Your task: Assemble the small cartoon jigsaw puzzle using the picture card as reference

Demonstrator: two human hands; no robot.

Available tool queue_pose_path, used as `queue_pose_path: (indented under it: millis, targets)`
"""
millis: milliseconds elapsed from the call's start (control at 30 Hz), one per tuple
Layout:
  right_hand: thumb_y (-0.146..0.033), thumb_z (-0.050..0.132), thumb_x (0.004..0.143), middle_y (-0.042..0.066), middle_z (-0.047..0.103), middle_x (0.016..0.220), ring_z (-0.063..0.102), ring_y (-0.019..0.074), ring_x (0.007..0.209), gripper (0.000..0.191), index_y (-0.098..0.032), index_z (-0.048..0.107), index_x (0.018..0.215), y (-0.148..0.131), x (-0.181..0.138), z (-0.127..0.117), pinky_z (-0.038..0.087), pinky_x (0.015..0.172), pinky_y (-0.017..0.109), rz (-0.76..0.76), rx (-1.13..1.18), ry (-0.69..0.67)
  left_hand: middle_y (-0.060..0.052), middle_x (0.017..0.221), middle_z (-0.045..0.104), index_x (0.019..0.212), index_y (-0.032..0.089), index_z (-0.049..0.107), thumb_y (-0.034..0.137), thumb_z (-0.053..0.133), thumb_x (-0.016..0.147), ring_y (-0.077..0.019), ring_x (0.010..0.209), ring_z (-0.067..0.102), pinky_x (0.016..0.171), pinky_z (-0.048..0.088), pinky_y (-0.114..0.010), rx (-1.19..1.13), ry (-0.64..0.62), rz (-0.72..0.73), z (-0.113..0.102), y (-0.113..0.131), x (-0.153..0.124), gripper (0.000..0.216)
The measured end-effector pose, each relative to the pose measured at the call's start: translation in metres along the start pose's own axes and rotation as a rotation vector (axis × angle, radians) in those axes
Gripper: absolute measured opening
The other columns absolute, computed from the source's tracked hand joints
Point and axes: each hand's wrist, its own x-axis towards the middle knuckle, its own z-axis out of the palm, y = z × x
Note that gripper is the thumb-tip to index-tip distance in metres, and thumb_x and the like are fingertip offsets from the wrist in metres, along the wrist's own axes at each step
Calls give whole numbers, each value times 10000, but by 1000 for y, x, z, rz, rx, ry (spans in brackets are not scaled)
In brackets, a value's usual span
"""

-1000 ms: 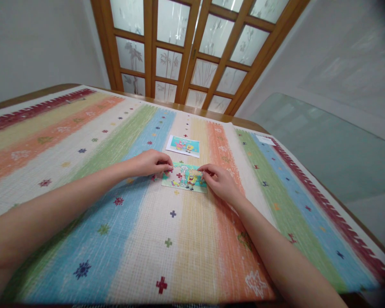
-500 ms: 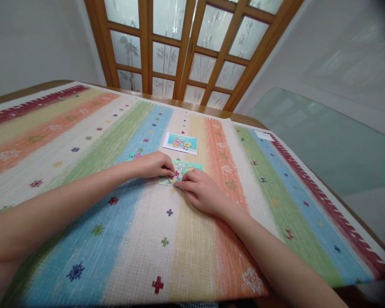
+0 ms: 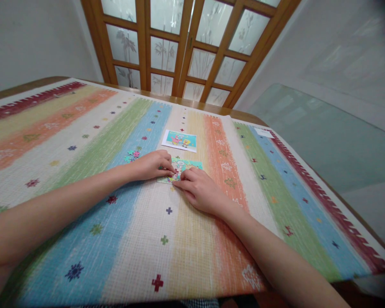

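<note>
A small cartoon jigsaw puzzle point(image 3: 188, 165) lies flat on the striped tablecloth point(image 3: 115, 239), half covered by both hands. My left hand point(image 3: 152, 164) rests at its left edge with the fingers curled and the tips pinched down on the puzzle's lower left part. My right hand point(image 3: 199, 190) lies over the puzzle's lower right, its fingers pressed together with the tips meeting my left fingertips. Whether either hand holds a loose piece is hidden. A few loose pink and teal puzzle pieces point(image 3: 131, 155) lie just left of my left hand. Behind the puzzle sits a printed reference picture point(image 3: 179, 140).
The cloth covers a wooden table whose far edge point(image 3: 192, 102) runs in front of wooden doors with frosted glass panes point(image 3: 179, 47). A glass tabletop point(image 3: 324, 137) stands to the right. A small white label point(image 3: 263, 133) lies near the cloth's right border.
My right hand moved from the puzzle's right edge to its lower left, covering much of it and meeting my left fingertips. The loose pieces left of my left hand came into sight.
</note>
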Motion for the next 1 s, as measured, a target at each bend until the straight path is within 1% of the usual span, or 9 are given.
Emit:
queue_pose_path:
  millis: [167, 333, 467, 567, 700, 733, 800, 900, 1000]
  targets:
    - [-209, 482, 990, 94, 636, 1028, 507, 229, 989, 308, -210, 704, 1203, 0, 0, 0, 389, 860, 366, 5, 13, -9, -52, 870, 628, 1002, 242, 800, 338, 679, 927, -186, 871, 579, 797, 426, -307, 77, 53, -10, 4, -2, -3, 172]
    - [-218, 483, 997, 92, 635, 1022, 509, 224, 987, 302, -205, 707, 1198, 0, 1, 0, 393, 870, 362, 9, 16, 0, -56, 930, 621, 1034, 271, 795, 322, 651, 943, -187, 872, 569, 794, 412, -314, 159, 64, -10, 8, 2, -7, 177]
    - [-220, 483, 996, 91, 635, 1011, 512, 224, 980, 300, -212, 711, 1189, -1, 1, 0, 399, 867, 367, 8, 14, 1, -62, 945, 627, 1121, 266, 762, 361, 619, 958, -206, 910, 570, 818, 419, -330, 217, 70, -77, 12, 6, -9, 236]
    - [-233, 479, 1001, 92, 635, 997, 514, 224, 966, 296, -222, 717, 1176, -1, 1, -1, 399, 852, 367, 14, 14, 12, -64, 933, 628, 1167, 224, 729, 384, 582, 971, -201, 908, 578, 824, 442, -325, 152, 161, -172, 7, 8, -10, 292]
    - [-238, 474, 1003, 97, 637, 995, 523, 220, 953, 290, -209, 725, 1146, -2, 1, 0, 402, 844, 363, 23, 24, 28, -63, 932, 656, 1117, 186, 726, 355, 505, 1002, -184, 878, 589, 841, 454, -327, 73, 300, -301, -11, 12, -22, 301]
    - [-231, 475, 1000, 99, 639, 999, 525, 221, 955, 290, -201, 721, 1150, -2, 1, 1, 405, 849, 364, 23, 25, 33, -71, 945, 660, 1126, 179, 721, 345, 497, 1003, -193, 905, 587, 862, 451, -338, 92, 298, -297, -14, 14, -27, 304]
    - [-204, 476, 987, 106, 644, 1011, 532, 226, 968, 295, -176, 703, 1174, -2, 2, 3, 415, 864, 368, 26, 26, 41, -81, 960, 655, 1163, 182, 711, 315, 474, 1007, -213, 955, 580, 889, 446, -359, 147, 238, -258, -15, 20, -39, 312]
    - [-161, 470, 967, 124, 651, 1030, 540, 233, 990, 326, -129, 658, 1231, -1, 3, 6, 430, 886, 372, 52, 24, 62, -94, 1084, 641, 1241, 220, 681, 292, 440, 1023, -229, 1037, 553, 955, 424, -398, 248, 120, -190, -5, 30, -54, 334]
    - [-155, 452, 969, 135, 651, 1038, 545, 236, 986, 361, -113, 622, 1284, -1, 6, 10, 438, 895, 377, 84, 11, 93, -101, 1151, 612, 1329, 256, 631, 305, 424, 1034, -250, 1087, 518, 973, 412, -421, 378, 53, -173, 6, 39, -59, 364]
